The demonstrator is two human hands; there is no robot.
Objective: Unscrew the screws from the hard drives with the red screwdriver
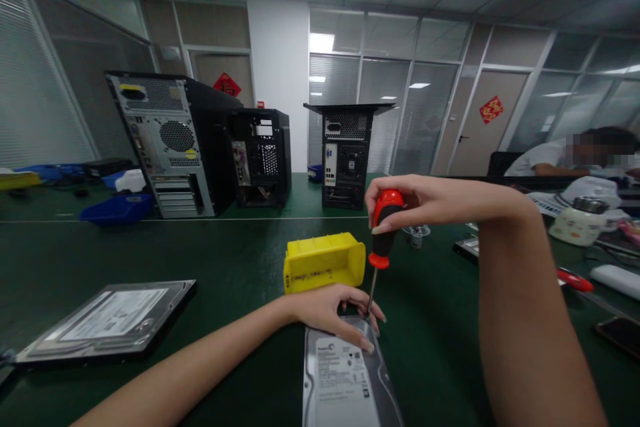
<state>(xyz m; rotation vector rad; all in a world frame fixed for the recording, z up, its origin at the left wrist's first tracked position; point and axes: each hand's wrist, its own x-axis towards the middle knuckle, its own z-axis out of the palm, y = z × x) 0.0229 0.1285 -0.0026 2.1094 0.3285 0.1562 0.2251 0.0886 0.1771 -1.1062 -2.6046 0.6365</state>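
A silver hard drive (345, 380) with a white label lies on the green table in front of me. My left hand (333, 312) grips its far end, thumb on the top face and fingers over the far edge. In my right hand (400, 203) is a red and black screwdriver (383, 233), held upright by the handle. Its shaft points down to the drive's far right corner, between the fingers of my left hand. Whether the tip sits in a screw is too small to tell. Just beyond my left hand a yellow plastic bin (325, 261) rests on its side.
Another hard drive (113, 320) lies at the left. Computer cases (175, 140) stand at the back, near a blue bin (117, 208). A small clear cup (417, 235) is behind my right wrist. At the right are a phone (620, 333), a jar (580, 220) and a person (540, 153).
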